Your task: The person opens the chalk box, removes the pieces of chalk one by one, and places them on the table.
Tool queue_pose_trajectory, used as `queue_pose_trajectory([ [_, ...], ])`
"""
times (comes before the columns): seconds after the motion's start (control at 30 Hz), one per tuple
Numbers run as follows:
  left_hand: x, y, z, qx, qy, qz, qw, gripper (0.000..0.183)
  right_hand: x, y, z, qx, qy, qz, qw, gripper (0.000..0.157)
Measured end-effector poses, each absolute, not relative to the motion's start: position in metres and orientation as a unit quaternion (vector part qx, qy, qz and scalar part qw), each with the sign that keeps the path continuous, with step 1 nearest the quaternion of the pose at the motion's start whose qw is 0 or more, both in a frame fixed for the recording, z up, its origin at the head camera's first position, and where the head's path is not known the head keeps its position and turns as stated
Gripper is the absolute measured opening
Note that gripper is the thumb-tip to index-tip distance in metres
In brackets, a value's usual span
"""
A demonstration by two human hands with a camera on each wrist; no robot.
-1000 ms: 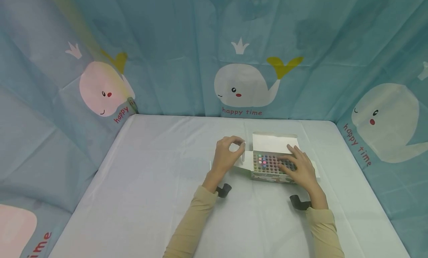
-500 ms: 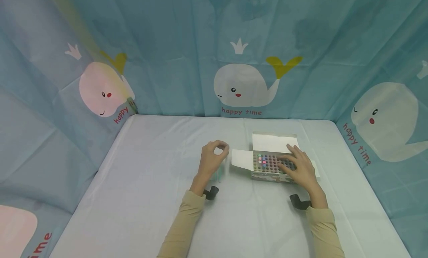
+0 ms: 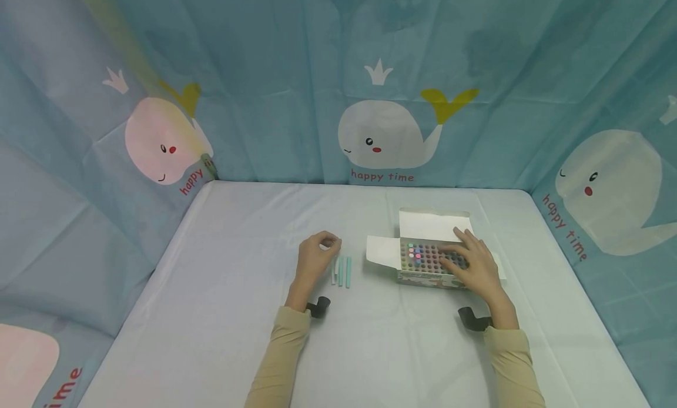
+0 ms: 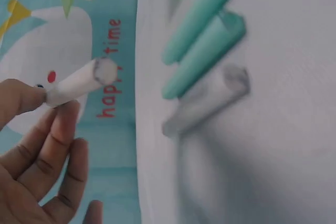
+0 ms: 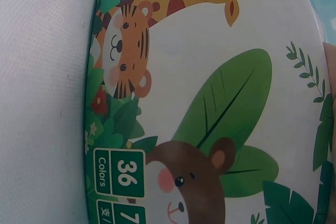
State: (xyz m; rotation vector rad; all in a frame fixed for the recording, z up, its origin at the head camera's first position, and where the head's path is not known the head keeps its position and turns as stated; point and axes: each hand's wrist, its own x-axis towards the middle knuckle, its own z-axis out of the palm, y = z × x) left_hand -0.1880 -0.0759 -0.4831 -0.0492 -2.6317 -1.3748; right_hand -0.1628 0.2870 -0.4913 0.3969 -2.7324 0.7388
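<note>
My left hand (image 3: 316, 258) is just above the table, left of the box. Its thumb and fingertips pinch one end of a white chalk stick (image 4: 81, 82), plain in the left wrist view. Beneath it lie two teal chalk sticks (image 4: 207, 53) and another white chalk stick (image 4: 207, 100), side by side. My right hand (image 3: 478, 267) rests over the right part of an open box (image 3: 431, 280), fingers spread across its holed top. Coloured chalk ends (image 3: 418, 256) show in some of the holes. Only the box's printed front fills the right wrist view, with a sliver of hand at its right edge.
The box's back lid flap (image 3: 428, 223) stands raised, and a side flap (image 3: 383, 252) sticks out leftward. A white cloth (image 3: 233, 314) covers the table. Behind it hangs a blue curtain (image 3: 275, 131) printed with whales.
My left hand has moved left and down from beside the box with the white chalk stick, to over the other sticks, now uncovered. My right hand has stayed on the box.
</note>
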Motion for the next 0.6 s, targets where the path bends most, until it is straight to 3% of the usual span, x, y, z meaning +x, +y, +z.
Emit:
queue_pose_trajectory([
  [0.6,-0.187,-0.099,-0.496,0.055,-0.928,-0.369,0.028,0.022,-0.163,0.287,-0.491,0.139,-0.946,0.256,0.139,0.032],
])
